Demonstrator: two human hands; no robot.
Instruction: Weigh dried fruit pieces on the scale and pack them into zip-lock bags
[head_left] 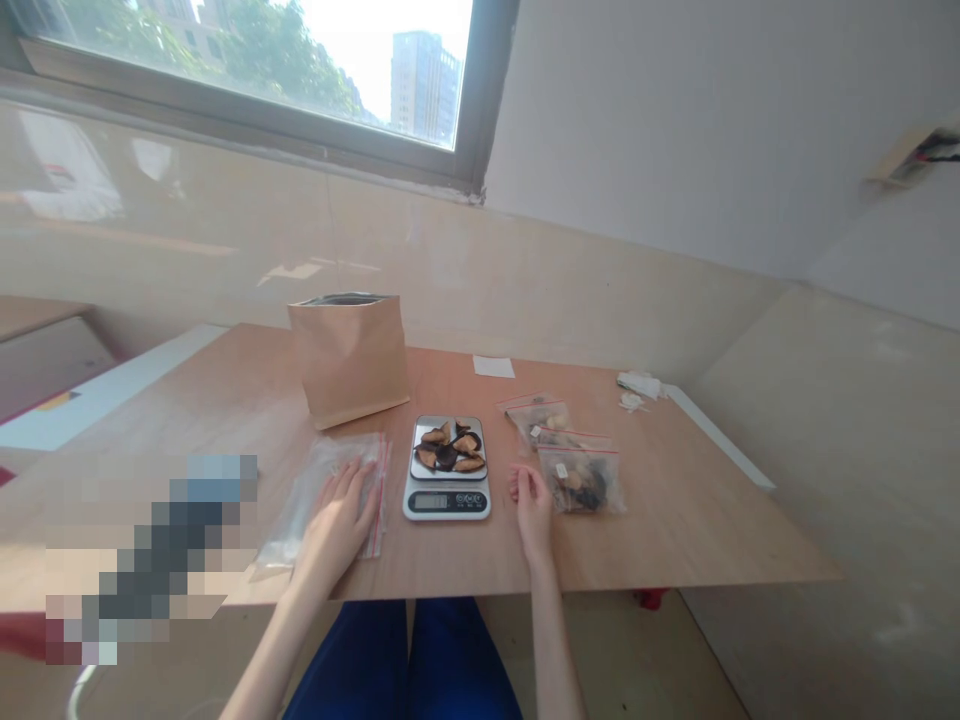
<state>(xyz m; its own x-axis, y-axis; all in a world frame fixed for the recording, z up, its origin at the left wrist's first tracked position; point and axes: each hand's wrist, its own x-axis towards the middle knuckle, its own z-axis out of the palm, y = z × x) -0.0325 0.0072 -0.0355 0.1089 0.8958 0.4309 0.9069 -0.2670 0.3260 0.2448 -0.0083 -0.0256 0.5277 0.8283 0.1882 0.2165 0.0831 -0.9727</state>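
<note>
The left hand (337, 525) lies open, flat on a clear zip bag (292, 510) (even palm pressure keeps it smooth); the right hand (532, 500) curls loosely, empty, beside a filled zip bag (583, 480).

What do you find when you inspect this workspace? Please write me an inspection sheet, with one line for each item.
Surface: light plywood tabletop.
Things: digital kitchen scale with dark-and-tan slices on its pan; clear zip bag; filled zip bag.
Clutter: second filled zip bag; standing kraft paper pouch; white paper slip; crumpled white scraps.
Hands: left hand flat on the clear zip bag; right hand empty, beside the scale.
Cables: wires in a wall opening, upper right.
Surroundings: window showing trees and a tower; pale walls.
</note>
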